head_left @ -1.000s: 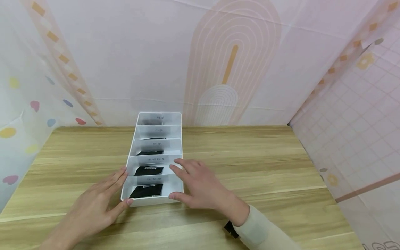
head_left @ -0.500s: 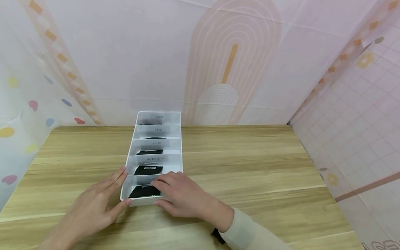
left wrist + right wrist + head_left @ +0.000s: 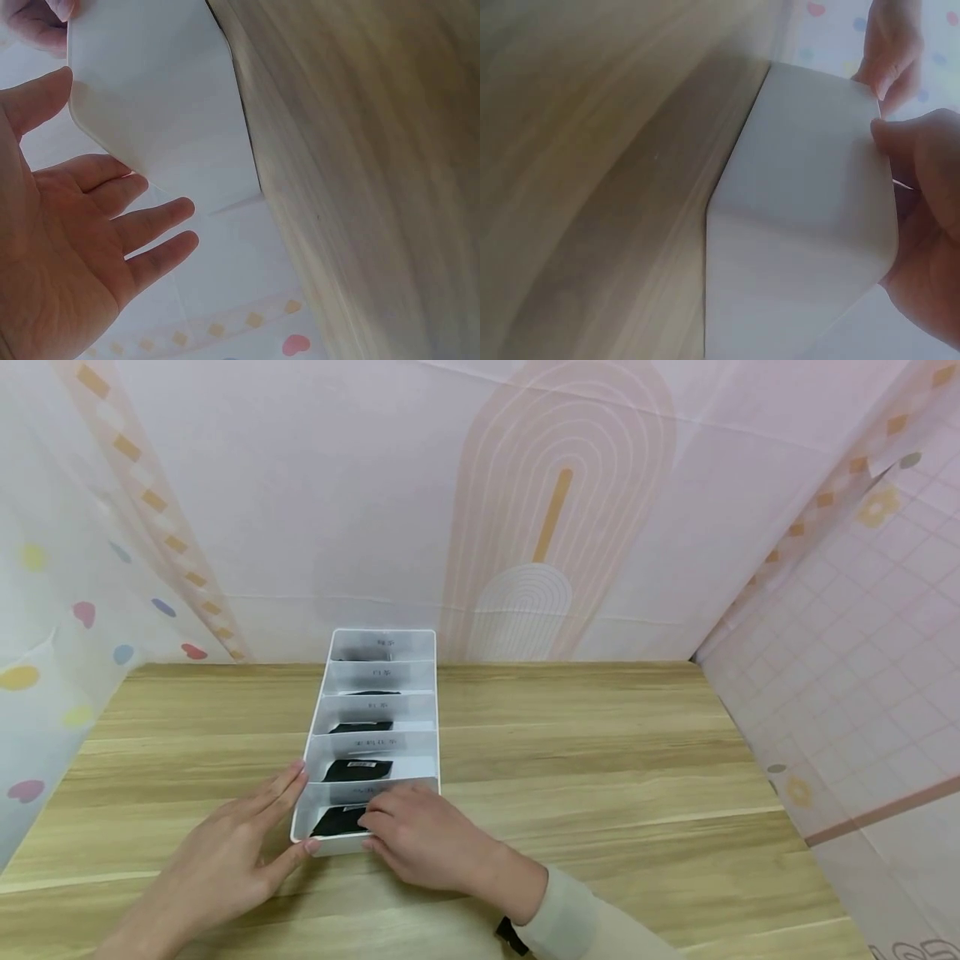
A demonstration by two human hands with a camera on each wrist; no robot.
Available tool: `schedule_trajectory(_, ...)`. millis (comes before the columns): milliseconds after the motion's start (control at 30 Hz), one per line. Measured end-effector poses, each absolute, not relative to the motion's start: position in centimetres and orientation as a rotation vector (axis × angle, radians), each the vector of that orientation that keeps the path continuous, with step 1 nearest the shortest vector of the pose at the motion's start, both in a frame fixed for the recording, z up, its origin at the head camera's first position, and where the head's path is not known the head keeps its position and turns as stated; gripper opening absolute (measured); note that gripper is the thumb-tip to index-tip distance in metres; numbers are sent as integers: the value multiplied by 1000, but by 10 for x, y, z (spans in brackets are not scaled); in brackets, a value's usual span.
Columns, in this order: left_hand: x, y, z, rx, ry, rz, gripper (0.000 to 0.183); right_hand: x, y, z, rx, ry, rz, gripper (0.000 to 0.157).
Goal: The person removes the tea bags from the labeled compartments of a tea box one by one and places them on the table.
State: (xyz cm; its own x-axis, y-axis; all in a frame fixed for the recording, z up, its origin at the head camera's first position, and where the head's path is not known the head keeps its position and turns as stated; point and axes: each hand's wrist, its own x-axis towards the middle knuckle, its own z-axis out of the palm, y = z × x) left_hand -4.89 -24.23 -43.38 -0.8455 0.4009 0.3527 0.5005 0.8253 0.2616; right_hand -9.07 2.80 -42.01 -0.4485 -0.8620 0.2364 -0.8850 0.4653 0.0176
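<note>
Visibly, a white box (image 3: pixel 337 845) is met by both hands, and its nearest compartment is entered by the right hand (image 3: pixel 420 839). The fingertips of that hand are hidden below the rim, so whether anything is grasped by them cannot be told; its thumb is laid on the top edge of the outer wall. Just left of this grip, the box's near left corner is touched by the left hand (image 3: pixel 232 852), which is unclenched, its thumb set at the corner and its other fingers extended along the side.

Within the compartment under the right hand, a black packet (image 3: pixel 337 820) is partly covered by the fingers, and a pale strip is shown along its upper edge. Just beyond the fingers, behind a divider, a second black packet (image 3: pixel 352 772) is held in the next compartment, and a pale label (image 3: pixel 362 764) with barcode-like marks is borne on it. Farther out from the grip, three more compartments are lined up, with dark items (image 3: pixel 363 727) partly shown in them. Small dark writing (image 3: pixel 375 742) is set on the inner walls, too blurred to be read surely.

Beneath the box and hands, a wood-grained table (image 3: pixel 585 760) is seen, bordered beyond by a patterned backdrop (image 3: pixel 375 527). Far to the right of the grip, large outlined lettering (image 3: pixel 915 950) is cut off by the frame.
</note>
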Motion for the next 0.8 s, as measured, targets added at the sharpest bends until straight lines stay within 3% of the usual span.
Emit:
schedule_trajectory(500, -48, -243, -437, -687, -2709, -499, 80, -89, 24, -422, 1507, -2484, 84, 16)
schedule_trajectory(800, -48, -242, -436, -687, -2709, -491, 80, -88, 22, -418, 1441, -2571, 353, 8)
